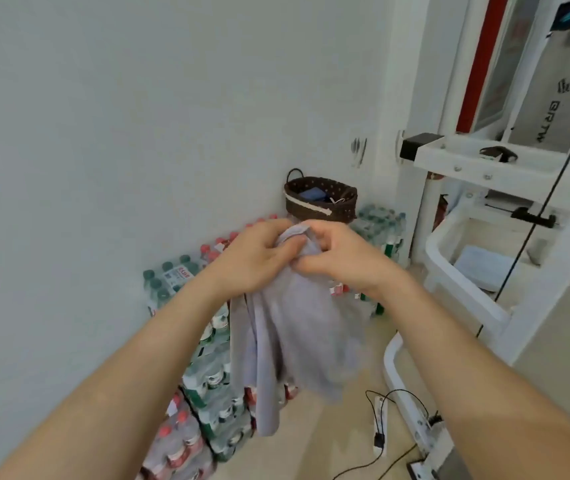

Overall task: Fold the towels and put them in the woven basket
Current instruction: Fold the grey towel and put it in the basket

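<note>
A pale lilac-grey towel (294, 334) hangs in the air in front of me, bunched at its top edge. My left hand (256, 258) grips that top edge from the left, and my right hand (342, 254) pinches it from the right, the two hands nearly touching. The towel's lower part dangles loose and blurred. Beyond the hands, a dark brown woven basket (321, 209) with a pale band and a handle stands on stacked water packs; something blue lies inside it.
Shrink-wrapped packs of water bottles (207, 382) line the white wall on the left. A white frame (467, 271) with a folded light-blue cloth (484, 268) stands on the right. A power strip and black cables (380, 424) lie on the beige floor.
</note>
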The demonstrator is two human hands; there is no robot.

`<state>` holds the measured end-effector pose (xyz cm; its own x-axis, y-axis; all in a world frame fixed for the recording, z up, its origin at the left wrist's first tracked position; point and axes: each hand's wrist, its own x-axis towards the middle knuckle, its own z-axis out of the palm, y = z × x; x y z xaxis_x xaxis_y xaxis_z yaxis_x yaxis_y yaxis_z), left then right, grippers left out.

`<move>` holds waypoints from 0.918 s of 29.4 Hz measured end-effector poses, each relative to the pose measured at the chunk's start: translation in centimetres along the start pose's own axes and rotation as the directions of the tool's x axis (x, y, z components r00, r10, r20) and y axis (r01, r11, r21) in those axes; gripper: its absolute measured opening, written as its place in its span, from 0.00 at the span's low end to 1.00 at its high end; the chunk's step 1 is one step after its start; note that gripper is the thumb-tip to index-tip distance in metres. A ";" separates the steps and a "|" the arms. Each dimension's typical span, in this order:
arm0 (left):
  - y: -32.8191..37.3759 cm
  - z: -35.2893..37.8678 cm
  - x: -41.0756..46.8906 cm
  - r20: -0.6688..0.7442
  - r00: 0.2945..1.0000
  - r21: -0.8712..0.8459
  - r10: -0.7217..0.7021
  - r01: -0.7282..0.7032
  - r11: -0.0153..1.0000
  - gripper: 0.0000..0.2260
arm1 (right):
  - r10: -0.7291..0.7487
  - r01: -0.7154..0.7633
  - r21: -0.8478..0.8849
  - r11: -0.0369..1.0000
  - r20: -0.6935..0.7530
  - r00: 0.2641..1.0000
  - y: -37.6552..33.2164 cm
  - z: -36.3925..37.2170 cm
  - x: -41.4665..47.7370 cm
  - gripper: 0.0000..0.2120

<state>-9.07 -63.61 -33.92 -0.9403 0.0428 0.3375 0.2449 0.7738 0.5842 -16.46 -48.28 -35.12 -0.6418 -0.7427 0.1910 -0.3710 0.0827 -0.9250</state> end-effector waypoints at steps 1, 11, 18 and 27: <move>-1.4 -0.3 0.1 -0.041 0.999 0.134 -0.019 0.024 0.991 0.08 | 0.023 -0.023 0.000 1.000 -0.035 0.999 0.9 0.2 1.1 0.16; -13.3 -2.6 3.7 -0.190 0.861 -0.153 -0.472 0.449 0.880 0.12 | 0.147 -0.079 -0.173 0.982 0.428 0.892 8.2 0.4 15.1 0.25; -18.4 -7.2 8.2 -0.180 0.914 -0.035 -0.364 0.364 0.931 0.13 | 0.104 -0.079 -0.072 0.994 0.483 0.869 12.0 3.8 24.6 0.14; -31.8 -9.5 8.7 -0.158 0.865 0.498 -0.477 0.487 0.717 0.08 | 0.151 0.044 -0.641 0.766 0.246 0.958 14.6 -0.9 39.0 0.07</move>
<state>-22.75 -93.89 -42.54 -0.8927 -0.4317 0.1296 -0.3996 0.8910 0.2155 -47.45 -75.45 -40.87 -0.5055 -0.8620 -0.0370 -0.7430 0.4567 -0.4892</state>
